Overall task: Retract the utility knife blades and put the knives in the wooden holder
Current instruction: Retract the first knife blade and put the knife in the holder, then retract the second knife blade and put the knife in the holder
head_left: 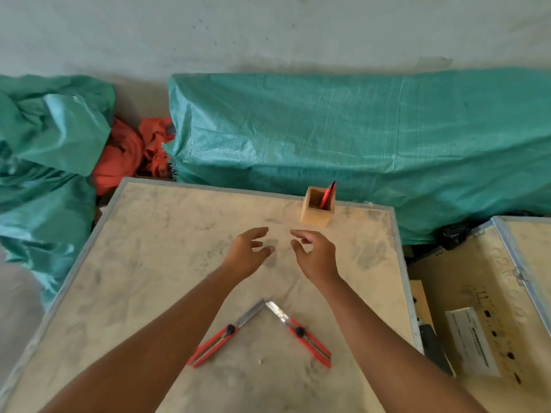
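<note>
Two red utility knives lie on the wooden board [143, 263] near me, blades out and tips almost meeting in a V. The left knife [219, 341] points up-right, the right knife [304, 335] up-left. A square wooden holder [316, 211] stands at the board's far edge with one red knife [327, 194] leaning in it. My left hand [249, 253] and my right hand [313, 253] hover above the board between the holder and the two knives, fingers spread, holding nothing.
Green tarpaulin-covered bundles [357, 129] lie behind the board and at the left, with orange cloth [131, 153] between them. A second wooden crate [483, 293] with metal edging and a white label stands at the right.
</note>
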`<action>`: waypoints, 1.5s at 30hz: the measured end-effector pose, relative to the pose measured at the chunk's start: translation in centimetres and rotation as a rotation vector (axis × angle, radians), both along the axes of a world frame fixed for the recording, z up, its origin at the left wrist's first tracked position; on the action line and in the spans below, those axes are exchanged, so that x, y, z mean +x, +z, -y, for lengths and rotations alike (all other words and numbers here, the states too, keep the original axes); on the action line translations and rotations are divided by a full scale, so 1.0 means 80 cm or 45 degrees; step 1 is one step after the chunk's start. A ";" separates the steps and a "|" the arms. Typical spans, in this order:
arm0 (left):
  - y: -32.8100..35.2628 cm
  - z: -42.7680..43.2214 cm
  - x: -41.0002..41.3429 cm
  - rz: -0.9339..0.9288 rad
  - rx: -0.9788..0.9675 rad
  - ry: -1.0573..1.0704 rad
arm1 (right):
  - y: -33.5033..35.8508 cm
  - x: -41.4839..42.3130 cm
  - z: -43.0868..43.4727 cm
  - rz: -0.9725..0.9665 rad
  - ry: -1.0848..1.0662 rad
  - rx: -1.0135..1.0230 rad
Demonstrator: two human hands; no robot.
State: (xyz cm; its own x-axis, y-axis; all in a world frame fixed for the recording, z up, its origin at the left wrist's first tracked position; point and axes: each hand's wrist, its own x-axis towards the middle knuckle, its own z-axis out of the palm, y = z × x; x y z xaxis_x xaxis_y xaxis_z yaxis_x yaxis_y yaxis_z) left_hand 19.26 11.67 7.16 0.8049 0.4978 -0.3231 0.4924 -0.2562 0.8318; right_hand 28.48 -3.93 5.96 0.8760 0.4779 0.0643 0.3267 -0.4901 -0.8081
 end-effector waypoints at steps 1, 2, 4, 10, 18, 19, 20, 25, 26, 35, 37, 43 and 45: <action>0.000 -0.004 -0.022 0.005 0.004 0.021 | -0.001 -0.019 -0.003 -0.083 0.039 -0.007; -0.001 -0.007 -0.046 0.001 0.004 0.048 | -0.005 -0.039 -0.006 -0.169 0.078 -0.015; -0.009 -0.015 -0.093 -0.040 0.004 0.089 | -0.014 -0.080 -0.009 -0.343 0.122 -0.067; -0.046 -0.021 -0.212 -0.231 0.036 0.060 | -0.054 -0.195 -0.011 -0.634 0.269 -0.315; -0.098 -0.003 -0.286 -0.403 0.091 -0.106 | -0.090 -0.279 -0.025 -0.691 0.087 -0.430; -0.099 0.000 -0.287 -0.377 0.135 -0.124 | -0.092 -0.280 -0.026 -0.689 0.063 -0.430; -0.101 0.000 -0.290 -0.354 0.166 -0.153 | -0.094 -0.282 -0.028 -0.687 0.037 -0.435; -0.115 -0.010 -0.299 -0.310 0.232 -0.358 | -0.107 -0.294 -0.042 -0.753 -0.104 -0.423; -0.115 -0.011 -0.300 -0.294 0.244 -0.369 | -0.111 -0.295 -0.043 -0.762 -0.118 -0.403; -0.115 -0.004 -0.316 -0.186 0.261 -0.423 | -0.107 -0.308 -0.045 -0.797 -0.433 -0.156; -0.112 -0.003 -0.319 -0.115 0.252 -0.398 | -0.095 -0.305 -0.041 -0.863 -0.463 -0.067; -0.072 -0.001 -0.313 -0.020 0.041 -0.374 | -0.049 -0.274 -0.021 -0.748 -0.322 0.034; -0.055 0.005 -0.305 -0.044 -0.071 -0.373 | -0.031 -0.260 -0.012 -0.715 -0.255 0.037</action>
State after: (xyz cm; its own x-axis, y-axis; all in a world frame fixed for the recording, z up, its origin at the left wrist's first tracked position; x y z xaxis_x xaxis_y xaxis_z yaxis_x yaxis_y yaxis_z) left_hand -5.15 11.29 2.74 0.8996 0.2265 -0.3733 0.4326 -0.3459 0.8326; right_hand 7.67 -2.97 3.49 0.8525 0.3048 -0.4246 -0.2512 -0.4735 -0.8442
